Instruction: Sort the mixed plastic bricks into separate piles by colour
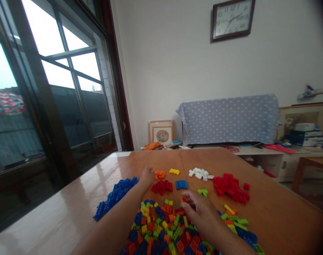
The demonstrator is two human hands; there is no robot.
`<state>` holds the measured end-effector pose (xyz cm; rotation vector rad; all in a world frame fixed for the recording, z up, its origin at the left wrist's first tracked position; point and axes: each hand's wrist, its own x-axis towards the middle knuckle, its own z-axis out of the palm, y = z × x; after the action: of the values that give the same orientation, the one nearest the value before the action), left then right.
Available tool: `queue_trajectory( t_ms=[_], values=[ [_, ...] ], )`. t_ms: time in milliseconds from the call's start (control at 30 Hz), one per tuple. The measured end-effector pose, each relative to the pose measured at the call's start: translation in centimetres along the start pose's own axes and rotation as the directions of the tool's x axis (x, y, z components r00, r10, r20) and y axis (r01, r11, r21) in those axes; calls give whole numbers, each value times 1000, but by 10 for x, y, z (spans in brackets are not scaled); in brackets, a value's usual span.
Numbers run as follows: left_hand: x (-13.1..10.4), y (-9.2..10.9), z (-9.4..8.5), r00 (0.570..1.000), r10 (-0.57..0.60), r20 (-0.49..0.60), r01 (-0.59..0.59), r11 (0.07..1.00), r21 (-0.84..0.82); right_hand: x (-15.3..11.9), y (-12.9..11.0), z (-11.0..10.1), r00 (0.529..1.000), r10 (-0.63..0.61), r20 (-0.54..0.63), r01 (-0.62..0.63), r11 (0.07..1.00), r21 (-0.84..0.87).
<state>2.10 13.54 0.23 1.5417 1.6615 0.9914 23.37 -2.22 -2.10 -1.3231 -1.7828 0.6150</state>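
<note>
My left hand reaches across to the far side of the table, right beside a small group of orange building bricks. Its fingers are curled, and what they hold, if anything, is hidden. Over the far right edge of a mixed heap of toy bricks is my right hand, its thumb and fingers closed around a red-orange brick. Between the hands lie a cluster of red bricks and a row of blue bricks. Light green bricks sit just beyond the right hand.
A long blue brick pile lies left of my left forearm. Yellow bricks, white bricks and a larger red pile stand farther out on the wooden table. A cloth-covered object is behind, by the wall.
</note>
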Motion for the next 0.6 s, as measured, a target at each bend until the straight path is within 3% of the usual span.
queue_trajectory(
  t_ms=[100, 167, 200, 267, 333, 500, 600],
  values=[
    [-19, 9, 10, 989, 28, 146, -28, 1000, -2, 0, 2, 1, 999, 34, -19, -34, 999, 7],
    [-38, 16, 15, 945, 79, 317, -67, 997, -47, 1, 2, 1, 999, 40, -32, -40, 999, 7],
    [-49, 20, 17, 861, 154, 485, -110, 987, -119, 1, 1, 0, 999, 36, -27, -36, 999, 10],
    [-69, 25, 20, 715, 256, 650, -138, 964, -227, 2, -2, -1, 1000, 20, 3, -20, 999, 32],
    [-82, 27, 23, 662, 263, 702, -116, 961, -251, 2, -5, -2, 1000, 0, 28, -2, 998, 65],
    [-86, 18, 30, 697, 217, 683, -37, 963, -269, 1, -8, -3, 999, 10, 42, -13, 997, 79],
    [-72, 11, 25, 765, 169, 622, -16, 970, -244, 1, -3, -2, 999, 33, 6, -34, 999, 33]
  ],
)
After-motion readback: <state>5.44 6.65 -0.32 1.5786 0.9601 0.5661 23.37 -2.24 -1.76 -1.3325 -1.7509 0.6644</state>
